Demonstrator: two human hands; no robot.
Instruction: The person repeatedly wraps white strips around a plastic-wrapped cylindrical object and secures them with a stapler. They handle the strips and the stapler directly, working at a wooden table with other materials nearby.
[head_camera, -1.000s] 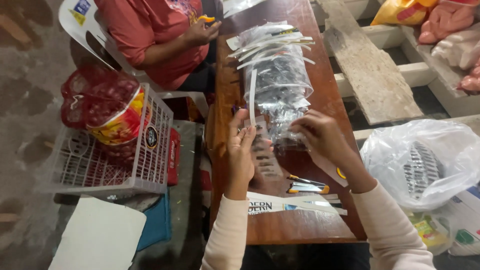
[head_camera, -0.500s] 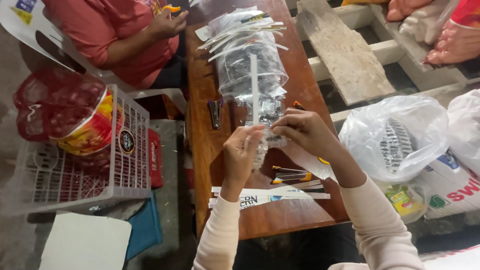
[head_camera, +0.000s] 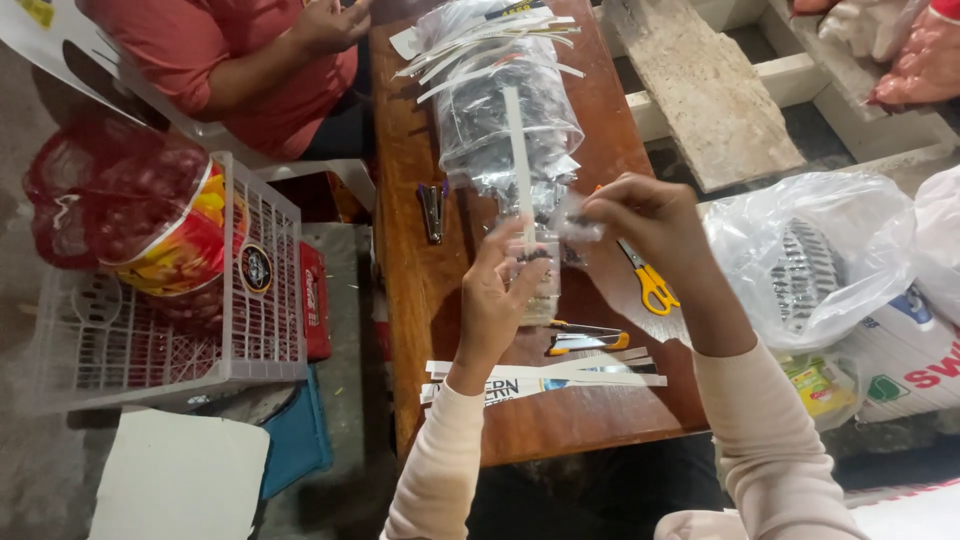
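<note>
My left hand (head_camera: 497, 305) holds a small clear plastic packet (head_camera: 541, 282) with dark bits inside, above the brown wooden table (head_camera: 415, 290). My right hand (head_camera: 640, 218) pinches the packet's top right corner. A white paper strip (head_camera: 520, 160) stands up from the packet, held against it by my left fingers. Just behind lies a big clear bag of dark pieces (head_camera: 505, 110) with more white strips across its far end.
Yellow-handled scissors (head_camera: 648, 282), a stapler (head_camera: 432, 208), a yellow cutter (head_camera: 585, 342) and flat paper strips (head_camera: 540, 375) lie on the table. A person in a red top (head_camera: 250, 60) sits at the far left. A white crate (head_camera: 160, 330) stands left, plastic bags (head_camera: 810, 260) right.
The view has shifted so the table and both hands sit a little lower and to the right. My hands stay together on the packet, with the white strip now upright between them.
</note>
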